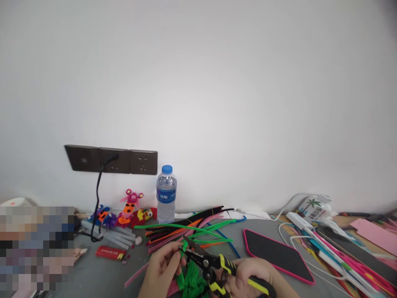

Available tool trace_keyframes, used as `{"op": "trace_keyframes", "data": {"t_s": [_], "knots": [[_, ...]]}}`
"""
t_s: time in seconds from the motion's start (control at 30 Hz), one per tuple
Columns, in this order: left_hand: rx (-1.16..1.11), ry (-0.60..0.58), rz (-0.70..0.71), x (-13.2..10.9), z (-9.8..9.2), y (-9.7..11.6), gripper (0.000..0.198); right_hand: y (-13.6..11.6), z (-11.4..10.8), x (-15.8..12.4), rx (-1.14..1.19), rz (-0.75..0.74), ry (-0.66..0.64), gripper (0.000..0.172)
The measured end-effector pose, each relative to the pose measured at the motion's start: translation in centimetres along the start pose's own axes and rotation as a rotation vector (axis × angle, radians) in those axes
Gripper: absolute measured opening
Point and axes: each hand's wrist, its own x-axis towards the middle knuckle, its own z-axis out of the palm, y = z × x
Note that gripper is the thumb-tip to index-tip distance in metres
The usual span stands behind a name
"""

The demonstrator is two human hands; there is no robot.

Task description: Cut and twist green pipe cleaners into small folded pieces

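Note:
My left hand pinches a green pipe cleaner near the bottom edge of the view, above a bunch of folded green pipe cleaner pieces. My right hand is closed round the yellow-and-black handles of a pair of cutters, whose black jaws point left and meet the green stem at my left fingertips. Behind the hands lies a heap of loose pipe cleaners in green, orange, pink and black.
A water bottle stands against the wall under a dark socket strip with a black cable. Small pipe-cleaner figures, glue sticks, a red lighter, a pink-cased phone and white cables lie around.

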Motion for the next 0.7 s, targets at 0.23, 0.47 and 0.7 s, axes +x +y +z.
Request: {"op": "trace_keyframes", "data": {"t_s": [0.23, 0.47, 0.7], "knots": [[0.043, 0.027, 0.004, 0.1, 0.0, 0.0, 0.052, -0.3, 0.5, 0.0, -0.079, -0.001, 0.003, 0.054], [0.012, 0.024, -0.001, 0.2, 0.0, -0.1, 0.054, 0.6, 0.3, 0.5, -0.086, -0.077, 0.064, 0.044], [0.028, 0.01, -0.022, 0.4, -0.6, -0.3, 0.046, 0.9, -0.7, 0.9, -0.208, -0.041, 0.07, 0.037]]}}
